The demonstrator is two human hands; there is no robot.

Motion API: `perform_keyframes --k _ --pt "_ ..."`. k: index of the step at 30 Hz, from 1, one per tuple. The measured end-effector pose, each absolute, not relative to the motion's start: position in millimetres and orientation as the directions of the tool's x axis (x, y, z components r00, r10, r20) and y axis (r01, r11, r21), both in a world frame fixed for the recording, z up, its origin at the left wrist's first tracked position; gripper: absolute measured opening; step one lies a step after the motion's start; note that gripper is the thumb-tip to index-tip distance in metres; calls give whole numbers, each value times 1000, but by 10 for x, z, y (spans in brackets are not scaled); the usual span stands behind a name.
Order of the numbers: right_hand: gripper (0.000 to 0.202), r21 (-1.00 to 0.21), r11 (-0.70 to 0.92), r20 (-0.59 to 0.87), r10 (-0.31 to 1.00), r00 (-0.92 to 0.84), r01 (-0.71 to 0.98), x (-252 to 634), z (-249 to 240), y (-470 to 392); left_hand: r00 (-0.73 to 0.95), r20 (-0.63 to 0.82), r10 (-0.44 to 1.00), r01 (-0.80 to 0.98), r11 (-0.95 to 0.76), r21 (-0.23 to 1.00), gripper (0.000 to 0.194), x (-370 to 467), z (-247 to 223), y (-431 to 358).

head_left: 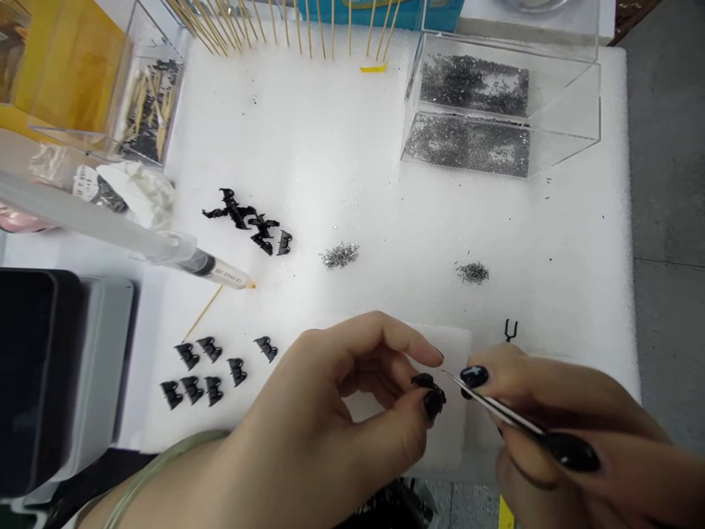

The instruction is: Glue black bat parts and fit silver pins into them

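– Right hand closest to lens. Status?

– Pinched closed, thumb and forefinger, on a slim silver metal tool with a fine tip, probably tweezers. Tip aims toward the left hand. Can't tell if it carries anything.

– Left?

– Half-curled. Thumb presses a small glossy black bat-shaped piece against a finger behind; which finger, can't tell. Forefinger arched above, off the piece.

– Piece vs. the right hand?

– At the left fingertips, just left of the tool tip, above a small white foam block. Very near; contact unclear.

– Step?

– My read: fine tip work on that one piece. Next move calls for a steady left pinch and a light, short approach with the tip.

– Beyond the hands?

– Black two-pronged fork-shaped piece just past the right fingers. Seven loose black bat-like pieces off left, spaced out on the white foam board. Farther: dark grain pile, silver grain pile, clump of black pieces.

– Far side?

– Clear acrylic box, dark grains inside. Then thin wooden sticks along the back edge.
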State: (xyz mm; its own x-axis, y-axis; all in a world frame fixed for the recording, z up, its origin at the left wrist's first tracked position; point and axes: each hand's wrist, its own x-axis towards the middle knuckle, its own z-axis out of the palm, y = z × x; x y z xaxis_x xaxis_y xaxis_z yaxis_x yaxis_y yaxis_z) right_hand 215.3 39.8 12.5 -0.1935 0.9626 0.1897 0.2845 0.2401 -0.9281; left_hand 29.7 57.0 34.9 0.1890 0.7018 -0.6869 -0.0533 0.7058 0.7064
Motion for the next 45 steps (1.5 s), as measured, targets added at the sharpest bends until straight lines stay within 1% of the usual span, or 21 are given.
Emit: perform_keyframes --k 2,3,4,6,8,11,17,20,24,27,30,36,38,40,41,42,43,45 --pt "9 -950 146 118 986 -115 275 2143 127 449 181 -684 706 -41 701 712 12 297 350 576" --pt "13 -970 82 75 996 -39 230 2136 135 486 175 -679 713 -34 694 720 12 298 350 577" --pt "16 -988 37 40 999 14 147 2130 147 529 171 -673 719 -27 687 726 13 299 348 576" --pt "20 -999 -31 -32 997 -63 17 2126 173 613 168 -664 728 -18 676 737 13 303 345 572" --pt "17 -992 -119 -113 986 -120 -47 2134 190 677 165 -664 729 -15 675 738 12 308 342 566" --pt "13 -970 -210 -196 974 -115 -124 2144 187 722 164 -658 735 -18 669 743 12 314 337 560" --pt "11 -932 -262 -233 963 -139 -253 2139 143 762 158 -659 735 -33 671 740 21 306 326 549" --pt "9 -915 -278 -238 957 -167 -294 2176 136 775 152 -619 770 -49 631 774 26 300 308 527" --pt "5 -895 -318 -270 944 -188 -313 2243 134 770 146 -616 774 -34 626 779 25 290 298 518" --pt "4 -895 -347 -277 925 -260 -281 2262 150 770 164 -631 758 -11 641 767 22 288 312 541" --pt "5 -881 -376 -282 904 -320 -286 2241 187 773 179 -646 742 -4 657 754 18 297 319 563" --pt "7 -911 -334 -258 919 -297 -242 2228 250 758 180 -629 756 -10 641 768 19 306 300 560" --pt "7 -866 -395 -284 893 -350 -307 2261 251 789 175 -631 755 -24 644 764 18 304 297 556" --pt "5 -766 -528 -331 813 -480 -367 2303 239 845 177 -630 756 -45 646 762 18 300 294 555" --pt "5 -721 -592 -354 762 -542 -360 2323 230 874 175 -627 759 -53 643 764 18 297 292 556" --pt "6 -702 -628 -373 726 -578 -336 2337 220 897 175 -621 764 -52 638 769 18 293 291 557" --pt "7 -713 -629 -383 719 -579 -309 2344 211 908 173 -620 765 -45 635 771 18 288 290 558" --pt "7 -803 -535 -375 796 -475 -263 2330 204 883 173 -625 761 -29 638 769 14 278 290 560"
